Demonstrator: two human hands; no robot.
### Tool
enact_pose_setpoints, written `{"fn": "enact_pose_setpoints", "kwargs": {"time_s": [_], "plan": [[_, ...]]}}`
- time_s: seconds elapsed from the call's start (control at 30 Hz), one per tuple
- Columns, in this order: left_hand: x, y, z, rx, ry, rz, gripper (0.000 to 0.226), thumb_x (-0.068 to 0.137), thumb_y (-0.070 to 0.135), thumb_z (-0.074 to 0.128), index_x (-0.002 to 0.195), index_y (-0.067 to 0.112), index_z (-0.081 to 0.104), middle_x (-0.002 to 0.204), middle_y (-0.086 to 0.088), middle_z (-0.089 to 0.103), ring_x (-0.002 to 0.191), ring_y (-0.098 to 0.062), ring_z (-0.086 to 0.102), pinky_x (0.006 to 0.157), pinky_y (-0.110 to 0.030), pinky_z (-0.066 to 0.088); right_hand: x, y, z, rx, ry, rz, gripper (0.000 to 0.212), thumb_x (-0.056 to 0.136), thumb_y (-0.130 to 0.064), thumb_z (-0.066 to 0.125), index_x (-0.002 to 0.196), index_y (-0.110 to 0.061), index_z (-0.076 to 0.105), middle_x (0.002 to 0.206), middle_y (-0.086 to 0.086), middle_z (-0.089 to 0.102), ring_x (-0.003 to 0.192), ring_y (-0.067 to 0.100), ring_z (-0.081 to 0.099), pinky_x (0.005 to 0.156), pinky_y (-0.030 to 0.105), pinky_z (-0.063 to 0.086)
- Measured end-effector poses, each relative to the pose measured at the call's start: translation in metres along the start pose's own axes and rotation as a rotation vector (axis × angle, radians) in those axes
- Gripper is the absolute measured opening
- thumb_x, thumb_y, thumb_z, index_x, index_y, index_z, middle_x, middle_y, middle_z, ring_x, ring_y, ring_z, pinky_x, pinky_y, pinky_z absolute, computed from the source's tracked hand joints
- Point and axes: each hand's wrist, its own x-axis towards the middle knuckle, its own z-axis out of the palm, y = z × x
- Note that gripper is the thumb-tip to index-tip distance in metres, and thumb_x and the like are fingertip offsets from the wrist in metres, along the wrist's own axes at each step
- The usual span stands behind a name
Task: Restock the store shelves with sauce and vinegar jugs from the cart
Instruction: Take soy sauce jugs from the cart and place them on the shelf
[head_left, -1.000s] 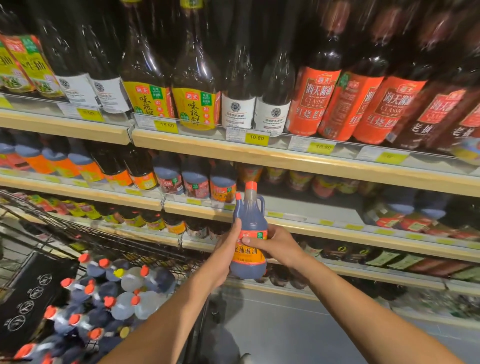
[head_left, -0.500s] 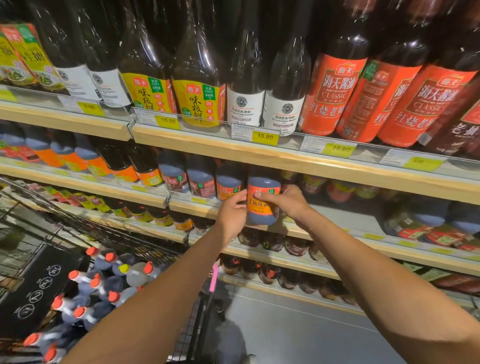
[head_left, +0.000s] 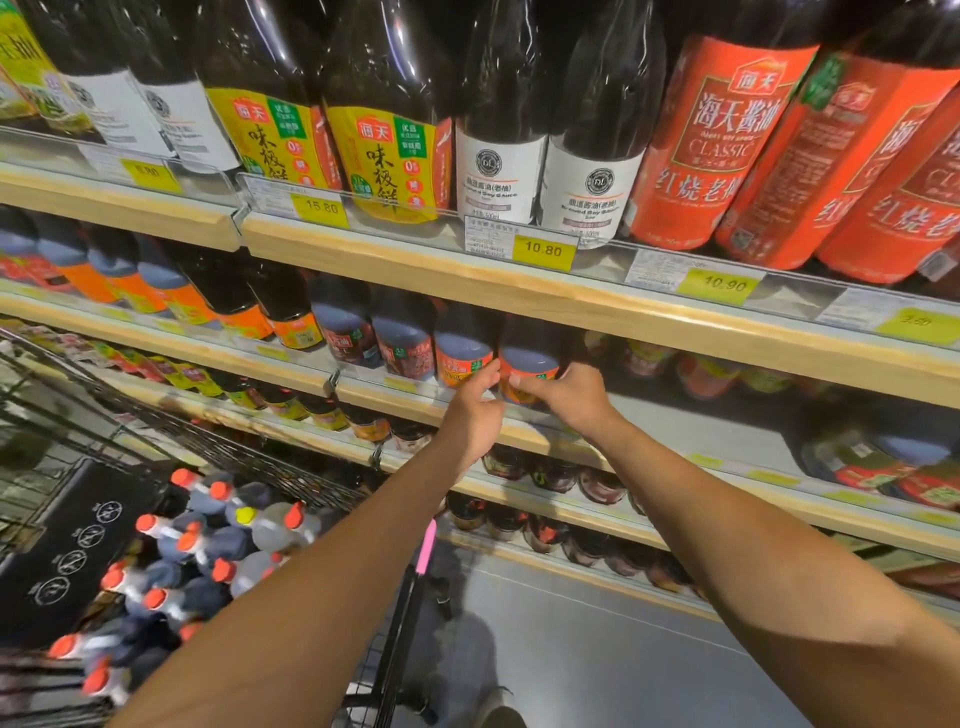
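One round dark plastic jug (head_left: 527, 358), glossy orange label, is gripped by curled fingers of left hand (head_left: 475, 415) and right hand (head_left: 574, 397); placed fourth in row on wood-edged shelf (head_left: 701, 427).

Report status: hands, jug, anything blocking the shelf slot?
Left hand and right hand grip the jug. Jug at shelf front, beside orange-label jug, base hidden. Nothing seen blocking; space open to its right.

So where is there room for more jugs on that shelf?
Right of the jug that the left hand and right hand hold, the grey shelf floor lies bare up to the red-labelled jugs at the far right; small jars stand only at its back. Left of it, the row of jugs is packed tight.
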Motion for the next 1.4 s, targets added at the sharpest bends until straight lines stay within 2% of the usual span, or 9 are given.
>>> {"fn": "enact_pose_setpoints", "kwargs": {"time_s": [0.23, 0.37, 0.53, 0.73, 0.9, 1.0, 1.1, 1.23, 1.4], "plan": [[0.0, -0.008, -0.007, 0.084, -0.033, 0.058, 0.067, 0.095, -0.013, 0.045, 0.155, 0.017, 0.036, 0.146, 0.006, 0.046, 0.126, -0.001, 0.042, 0.097, -0.016, 0.038, 0.002, 0.007, 0.006, 0.062, -0.013, -0.041, 0.024, 0.069, -0.034, 0.091, 0.087, -0.024, 0.078, 0.081, -0.014, 0.075, 0.076, -0.01, 0.068, 0.067, 0.01, 0.051], [-0.008, -0.011, -0.009, 0.108, -0.043, 0.047, 0.06, 0.099, -0.003, 0.047, 0.153, 0.021, 0.039, 0.137, 0.014, 0.045, 0.095, 0.019, 0.053, 0.066, 0.003, 0.04, -0.004, 0.003, 0.006, 0.086, -0.04, -0.055, 0.031, 0.072, -0.027, 0.09, 0.098, -0.016, 0.079, 0.09, -0.005, 0.078, 0.084, 0.0, 0.072, 0.076, 0.02, 0.055], [-0.029, -0.01, -0.025, 0.105, 0.001, -0.003, 0.046, 0.099, 0.01, 0.05, 0.135, 0.038, 0.055, 0.101, 0.017, 0.06, 0.065, -0.002, 0.052, 0.057, -0.016, 0.042, -0.02, -0.004, 0.004, 0.116, -0.029, -0.162, 0.022, 0.073, -0.026, 0.089, 0.089, -0.028, 0.073, 0.081, -0.018, 0.076, 0.08, -0.004, 0.07, 0.072, 0.017, 0.054], [-0.069, -0.023, -0.072, 0.104, 0.048, 0.001, 0.043, 0.097, 0.009, 0.049, 0.118, 0.045, 0.059, 0.086, 0.021, 0.059, 0.045, -0.002, 0.046, 0.043, -0.02, 0.037, -0.066, -0.002, 0.012, 0.14, 0.149, -0.141, 0.073, 0.071, -0.034, 0.09, 0.13, -0.024, 0.048, 0.131, -0.008, 0.055, 0.106, -0.015, 0.053, 0.079, -0.005, 0.036], [-0.102, -0.046, -0.118, 0.155, 0.054, 0.008, 0.042, 0.101, 0.01, 0.049, 0.133, 0.035, 0.058, 0.115, 0.017, 0.059, 0.059, -0.001, 0.053, 0.052, -0.015, 0.045, -0.116, 0.006, 0.05, 0.157, 0.192, -0.21, 0.07, 0.075, -0.043, 0.083, 0.135, -0.041, 0.048, 0.138, -0.016, 0.052, 0.127, 0.004, 0.05, 0.107, 0.03, 0.041], [-0.116, -0.064, -0.149, 0.165, 0.105, 0.011, 0.041, 0.1, 0.004, 0.048, 0.129, 0.028, 0.062, 0.13, 0.011, 0.059, 0.096, -0.034, 0.064, 0.087, -0.041, 0.056, -0.14, 0.0, 0.086, 0.096, 0.122, -0.214, 0.067, 0.075, -0.043, 0.083, 0.133, -0.039, 0.051, 0.134, -0.016, 0.053, 0.125, 0.005, 0.052, 0.104, 0.031, 0.045], [-0.126, -0.092, -0.182, 0.111, 0.15, -0.027, 0.042, 0.098, -0.001, 0.046, 0.125, 0.024, 0.065, 0.118, 0.008, 0.064, 0.069, -0.013, 0.059, 0.061, -0.026, 0.048, -0.158, -0.007, 0.122, 0.041, 0.028, -0.24, 0.061, 0.078, -0.031, 0.085, 0.128, -0.04, 0.053, 0.128, -0.015, 0.055, 0.118, 0.001, 0.053, 0.098, 0.023, 0.046], [-0.138, -0.131, -0.23, 0.068, 0.228, -0.096, 0.042, 0.098, -0.004, 0.045, 0.118, 0.027, 0.064, 0.106, -0.001, 0.06, 0.073, -0.011, 0.05, 0.068, -0.027, 0.041, -0.179, -0.015, 0.171, 0.024, -0.168, -0.224, 0.057, 0.078, -0.026, 0.085, 0.119, -0.052, 0.053, 0.125, -0.016, 0.052, 0.114, -0.013, 0.05, 0.073, 0.007, 0.052], [-0.16, -0.172, -0.281, -0.008, 0.276, -0.16, 0.033, 0.097, -0.015, 0.044, 0.117, 0.003, 0.064, 0.098, -0.006, 0.061, 0.083, -0.021, 0.052, 0.075, -0.029, 0.043, -0.203, -0.009, 0.231, -0.09, -0.377, -0.183, 0.055, 0.077, -0.034, 0.083, 0.125, -0.039, 0.057, 0.12, -0.016, 0.055, 0.109, -0.002, 0.057, 0.095, 0.026, 0.049]]}}
